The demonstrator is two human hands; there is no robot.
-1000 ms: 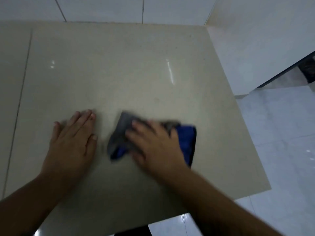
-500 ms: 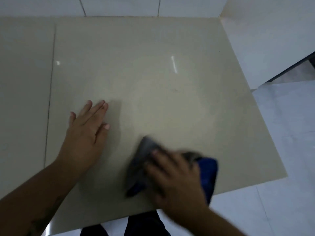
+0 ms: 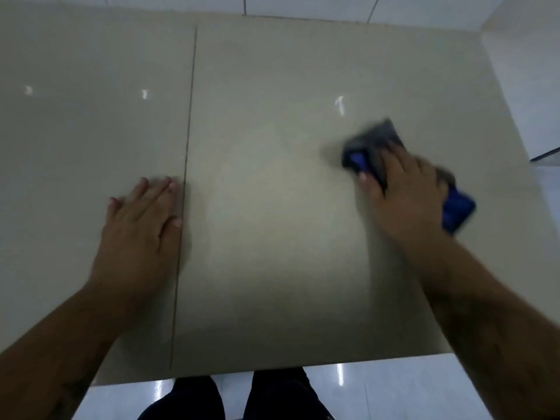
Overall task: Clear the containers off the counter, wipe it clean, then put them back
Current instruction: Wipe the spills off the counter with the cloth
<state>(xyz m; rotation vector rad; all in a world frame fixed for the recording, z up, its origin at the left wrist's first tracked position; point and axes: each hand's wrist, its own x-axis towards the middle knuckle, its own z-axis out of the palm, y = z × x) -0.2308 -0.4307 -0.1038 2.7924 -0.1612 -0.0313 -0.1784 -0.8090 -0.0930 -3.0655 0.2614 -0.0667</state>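
The cloth (image 3: 374, 140), grey with bright blue showing in 2 places, is lying on the right half of the beige bench (image 3: 272, 147), near its right edge. The right hand (image 3: 406, 195) is pressing down on top of it. Its fingers (image 3: 391, 160) are lying fairly straight and close together across the middle of the cloth, and the thumb tip is resting at the cloth's left edge, beside a blue patch. A grey corner is sticking out past the fingertips toward the wall (image 3: 303, 4), and a blue end is poking out from under the outer side of the hand. Hand and cloth are both smeared by motion blur, so I cannot tell whether any finger is hooking a fold.

The left hand (image 3: 142, 228) is resting palm down on the bench, well apart from the cloth, with its fingers straight, together and holding nothing. Its thumb is lying just beside the dark seam (image 3: 185, 192) running front to back between 2 slabs of the bench.

Below the bench's near edge, 2 legs (image 3: 197, 401) in dark trousers are standing on a glossy white floor (image 3: 394, 392).
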